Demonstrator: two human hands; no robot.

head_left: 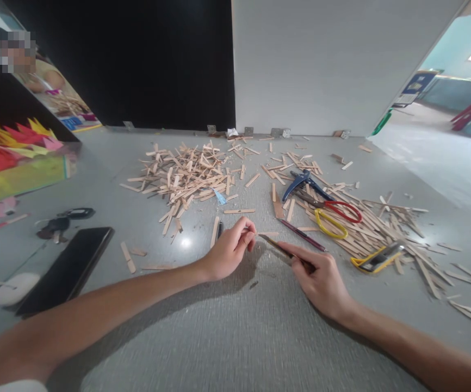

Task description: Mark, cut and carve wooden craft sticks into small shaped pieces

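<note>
Just below the scissors (333,215) with red and yellow handles, my right hand (321,280) pinches a pencil (278,247), its tip aimed at a thin wooden stick (265,234) lying on the grey bench (235,337). My left hand (229,250) closes its grip on that stick's near end, fingers curled narrow. Left of the scissors sits a heap of wooden sticks (186,177); far left of them, a black phone (66,269) lies flat.
</note>
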